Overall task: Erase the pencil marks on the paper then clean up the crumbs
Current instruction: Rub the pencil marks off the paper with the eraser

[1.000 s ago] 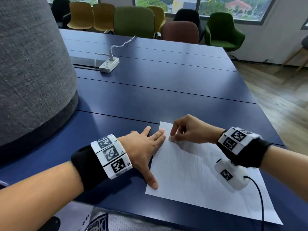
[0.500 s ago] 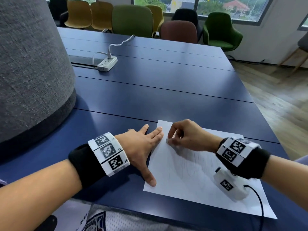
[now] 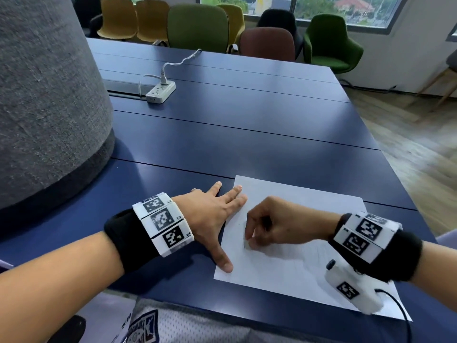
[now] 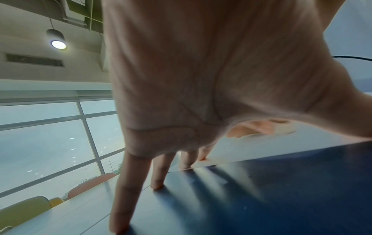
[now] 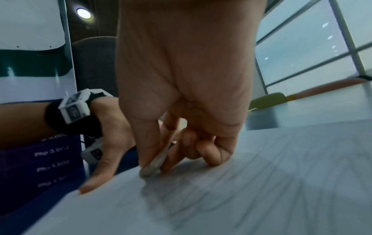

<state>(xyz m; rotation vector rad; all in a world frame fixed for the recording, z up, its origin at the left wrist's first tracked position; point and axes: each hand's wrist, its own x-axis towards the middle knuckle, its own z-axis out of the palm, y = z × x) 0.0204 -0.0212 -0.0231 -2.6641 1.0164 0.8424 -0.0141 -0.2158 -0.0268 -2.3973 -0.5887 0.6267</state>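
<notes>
A white sheet of paper (image 3: 291,266) with faint pencil lines lies on the blue table near its front edge. My left hand (image 3: 212,214) lies flat with spread fingers, its thumb and two fingertips pressing the paper's left edge (image 4: 203,163). My right hand (image 3: 269,226) pinches a small grey eraser (image 5: 151,168) between thumb and fingers and holds its tip down on the paper's left part (image 5: 221,198). In the head view the eraser (image 3: 247,244) barely shows under the fingertips. Pencil strokes (image 5: 231,182) run across the sheet beside the eraser.
A large grey felt-covered column (image 3: 47,95) rises at the left of the table (image 3: 247,134). A white power strip (image 3: 160,91) with its cable lies far back. Upholstered chairs (image 3: 197,26) line the far side. The table's right edge drops to a wooden floor (image 3: 408,144).
My right hand has slid the eraser from the paper's top left corner down toward me along the left part. The left hand has kept pressing the paper's edge.
</notes>
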